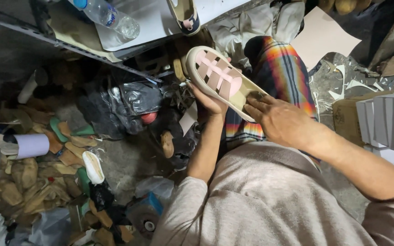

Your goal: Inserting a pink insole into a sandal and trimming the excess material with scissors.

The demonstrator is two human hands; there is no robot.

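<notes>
While left hand (208, 102) grips sandal (220, 79) | right hand (277, 119) presses insole (251, 93)

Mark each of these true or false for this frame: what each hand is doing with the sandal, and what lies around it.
1. The left hand grips the sandal from below. True.
2. The right hand presses on the sandal's insole at the heel end. True.
3. The sandal's straps are blue. False: they are pink.
4. A plastic bottle lies on the shelf above. True.
5. The floor pile at left is folded cloth. False: it is shoe soles and scraps.
</notes>
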